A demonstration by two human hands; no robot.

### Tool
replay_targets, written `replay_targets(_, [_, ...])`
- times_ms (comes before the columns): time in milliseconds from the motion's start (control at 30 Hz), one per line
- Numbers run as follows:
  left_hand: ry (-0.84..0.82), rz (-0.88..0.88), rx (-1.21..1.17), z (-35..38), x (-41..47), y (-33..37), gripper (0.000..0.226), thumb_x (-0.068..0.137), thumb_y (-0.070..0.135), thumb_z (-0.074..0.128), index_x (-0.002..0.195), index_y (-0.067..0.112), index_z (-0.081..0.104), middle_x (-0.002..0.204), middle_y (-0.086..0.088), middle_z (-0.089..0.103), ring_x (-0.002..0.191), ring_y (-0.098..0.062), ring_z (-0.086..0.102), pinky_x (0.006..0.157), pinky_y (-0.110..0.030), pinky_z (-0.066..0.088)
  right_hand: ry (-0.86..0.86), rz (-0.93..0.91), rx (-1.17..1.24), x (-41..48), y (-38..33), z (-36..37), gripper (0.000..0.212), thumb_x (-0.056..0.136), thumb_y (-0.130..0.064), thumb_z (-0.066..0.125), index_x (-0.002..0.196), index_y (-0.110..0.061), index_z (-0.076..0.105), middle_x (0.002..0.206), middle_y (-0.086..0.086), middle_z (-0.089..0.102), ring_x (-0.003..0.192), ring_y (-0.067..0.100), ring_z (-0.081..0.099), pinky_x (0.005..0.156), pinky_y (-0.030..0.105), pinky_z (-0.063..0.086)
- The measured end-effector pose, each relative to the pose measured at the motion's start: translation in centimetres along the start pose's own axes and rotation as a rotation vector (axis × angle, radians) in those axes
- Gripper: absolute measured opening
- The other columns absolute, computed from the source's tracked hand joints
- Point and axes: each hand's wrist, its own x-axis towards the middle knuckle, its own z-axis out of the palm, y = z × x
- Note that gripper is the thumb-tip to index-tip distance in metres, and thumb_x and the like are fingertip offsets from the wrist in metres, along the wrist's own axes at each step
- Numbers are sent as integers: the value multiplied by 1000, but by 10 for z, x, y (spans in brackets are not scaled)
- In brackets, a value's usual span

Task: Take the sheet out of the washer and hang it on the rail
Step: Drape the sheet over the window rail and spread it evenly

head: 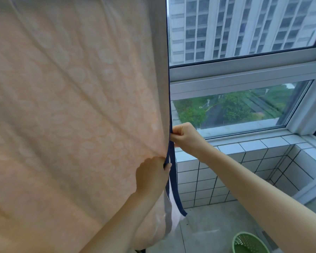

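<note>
Head view, sheet [71, 106]: hung in front of the person, filling the left; its top and the rail lay out of frame.
Border [173, 179]: dark blue, ran top to bottom down the sheet's right edge.
Left hand [150, 172]: fingers curled round that edge, the lower grip.
Right hand [185, 136]: pinched the border just above.
Next move: probably a pull down along the border.

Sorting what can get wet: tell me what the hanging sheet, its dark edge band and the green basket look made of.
Sheet: soft woven cloth, probably cotton, matte peach; it creases and lets light through. Edge band: navy fabric binding, matte, hanging limp. Basket: likely moulded plastic, light green, perforated wall.
</note>
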Motion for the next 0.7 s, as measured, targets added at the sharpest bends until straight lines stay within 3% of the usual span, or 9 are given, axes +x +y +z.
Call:
replay_targets(67, [-13, 7, -33, -9, 7, 1, 32, 95, 48, 51, 73, 25, 57, 70, 8, 60, 68, -18, 61, 56, -26, 42, -31, -40, -117, 2, -13, -2, 28, 91, -2, 56, 72, 17, 56, 64, 18, 56, 63, 21, 47, 65, 45, 50])
replay_targets(133, [31, 36, -147, -25, 9, 2, 28, 89, 53, 56, 90, 29, 71, 86, 13, 71, 79, -12, 67, 71, -27, 51, -24, -82, -214, -1, -30, -8, 16, 87, 4, 53, 74, 8, 59, 70, 10, 63, 64, 24, 54, 67, 38, 49])
replay_targets(167, [83, 61, -211, -36, 9, 3, 30, 87, 54, 60, 100, 30, 73, 93, 16, 73, 79, -8, 68, 76, -26, 53, -21, -105, -194, -3, -41, -11, 15, 85, 8, 49, 82, 3, 63, 80, 8, 68, 74, 26, 63, 73, 39, 54])
replay_targets(233, [212, 129, -307, -63, 11, 4, 34, 83, 51, 65, 107, 28, 73, 95, 16, 74, 72, -1, 68, 76, -21, 54, -5, -158, -25, -7, -68, -19, 34, 82, 15, 44, 103, -4, 64, 99, 8, 71, 93, 24, 68, 81, 34, 57])
replay_targets(400, [523, 331, -331, -146, 20, 15, 32, 89, 35, 60, 118, 25, 68, 97, 12, 74, 73, -3, 68, 75, -20, 57, 106, -409, 239, -10, -140, -36, 41, 85, 5, 52, 122, -13, 54, 105, 3, 67, 87, 12, 70, 69, 22, 55])
replay_targets(500, [704, 445, -274, -196, 26, 20, 31, 92, 32, 56, 119, 22, 68, 100, 7, 74, 80, -6, 69, 74, -22, 57, 377, -547, 116, -6, -177, -36, 24, 83, -10, 55, 106, -15, 62, 94, -3, 68, 83, 13, 68, 69, 29, 56])
replay_targets(567, [843, 525, -183, -227, 32, 19, 22, 94, 24, 60, 111, 17, 71, 98, 4, 74, 78, -8, 69, 70, -24, 57, 559, -597, -80, -4, -196, -36, 10, 82, -18, 52, 75, -18, 58, 66, -7, 59, 60, 2, 56, 55, 19, 43])
replay_targets(633, [928, 584, -67, -255, 38, 15, 19, 91, 20, 63, 107, 14, 72, 96, 2, 74, 86, -12, 67, 73, -26, 55, 645, -566, -346, -4, -207, -38, 31, 90, -25, 49, 60, -19, 44, 52, -8, 48, 47, 5, 45, 45, 22, 31])
replay_targets(700, [954, 601, 49, -279, 45, 10, 19, 91, 18, 64, 107, 13, 72, 98, 1, 72, 95, -16, 63, 78, -29, 53, 764, -517, -693, -10, -214, -41, 38, 94, -34, 45, 60, -16, 46, 49, -4, 49, 45, 14, 45, 45, 26, 28])
